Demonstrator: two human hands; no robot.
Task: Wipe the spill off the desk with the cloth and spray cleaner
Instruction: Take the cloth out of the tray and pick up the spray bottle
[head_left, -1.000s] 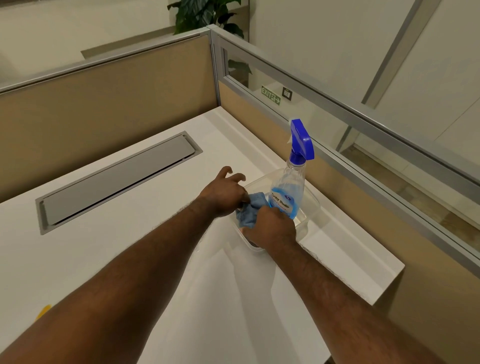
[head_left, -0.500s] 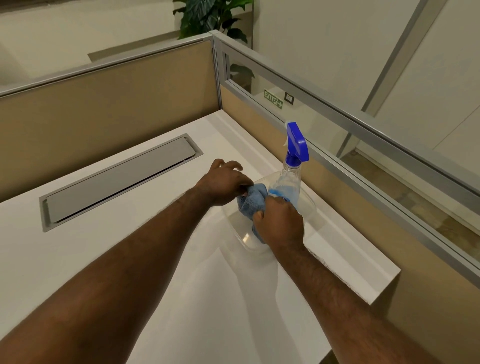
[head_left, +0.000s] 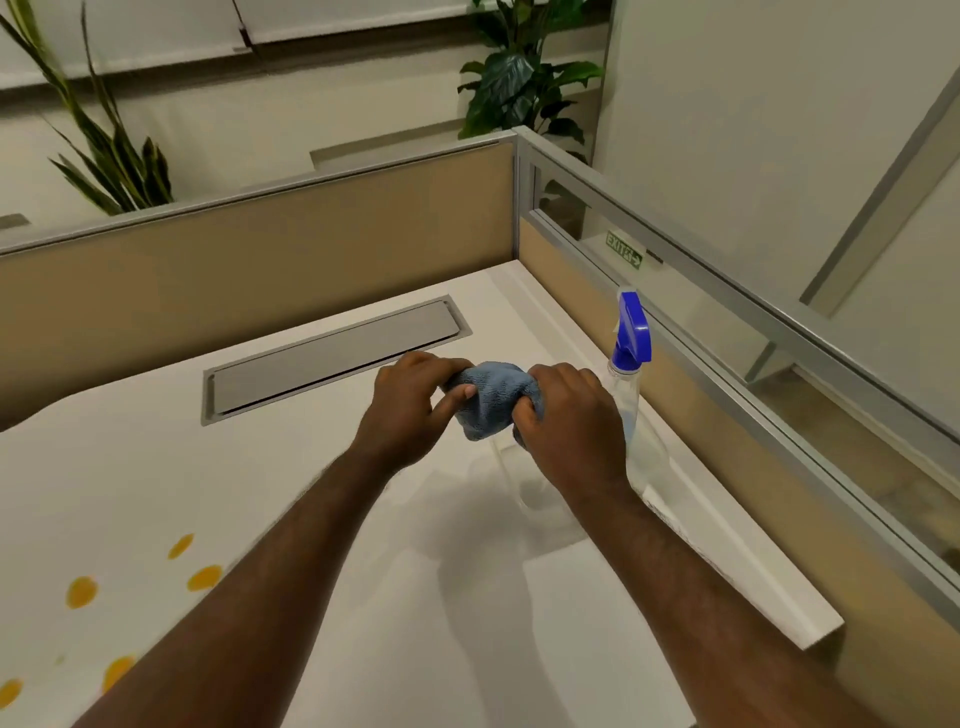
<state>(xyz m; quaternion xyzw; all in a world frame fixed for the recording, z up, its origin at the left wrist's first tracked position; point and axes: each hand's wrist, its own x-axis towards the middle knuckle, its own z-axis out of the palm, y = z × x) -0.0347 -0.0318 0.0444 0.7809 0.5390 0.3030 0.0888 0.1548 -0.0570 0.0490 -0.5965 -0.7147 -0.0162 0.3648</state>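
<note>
A bunched blue cloth (head_left: 492, 397) is held up above the white desk (head_left: 291, 499) between both hands. My left hand (head_left: 413, 408) pinches its left end and my right hand (head_left: 569, 415) grips its right end. Just right of my right hand stands a clear spray bottle (head_left: 631, 384) with a blue trigger head, inside a clear plastic tub (head_left: 545, 501) that my right forearm partly hides. Several orange-yellow spill drops (head_left: 202, 578) lie on the desk at the lower left.
A grey cable-tray lid (head_left: 332, 358) is set into the desk behind the hands. Tan partition panels with metal rails (head_left: 727, 291) close the back and right sides. The desk's right edge ends at a raised lip (head_left: 769, 587). Potted plants stand beyond the partition.
Both hands have lifted the cloth out of the tub and now hold it higher, above the desk. The view has tilted, and the orange drops now show at lower left.
</note>
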